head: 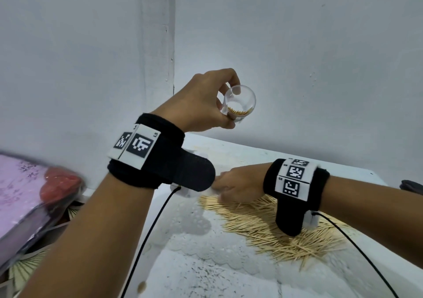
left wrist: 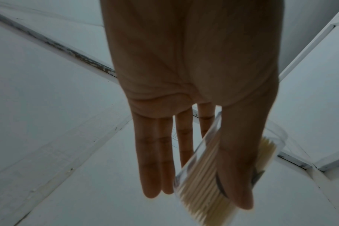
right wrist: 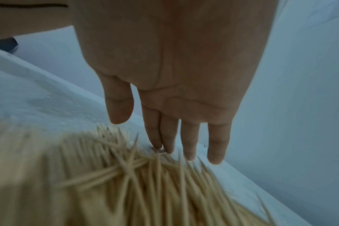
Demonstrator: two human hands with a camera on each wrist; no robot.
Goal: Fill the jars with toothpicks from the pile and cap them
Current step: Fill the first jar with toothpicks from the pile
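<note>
My left hand (head: pixel 225 105) is raised above the table's far edge and grips a clear jar (head: pixel 240 102) between the thumb (left wrist: pixel 236 152) and the fingers. The jar (left wrist: pixel 201 175) is open at the top, tilted and partly filled with toothpicks. Lower down, my right hand (head: pixel 229 183) reaches left over the toothpick pile (head: pixel 274 229) on the white table (head: pixel 206 270). Its straight fingers (right wrist: pixel 190 145) touch the far edge of the pile (right wrist: pixel 126 183) and hold nothing. In the head view the left wrist strap hides the right fingertips. I see no cap.
White walls meet in a corner close behind the table. Off the table's left side lie a pink floral package (head: pixel 20 183) and a red object (head: pixel 59 188). A dark object (head: pixel 412 185) sits at the right edge. Black cables hang from both wrists.
</note>
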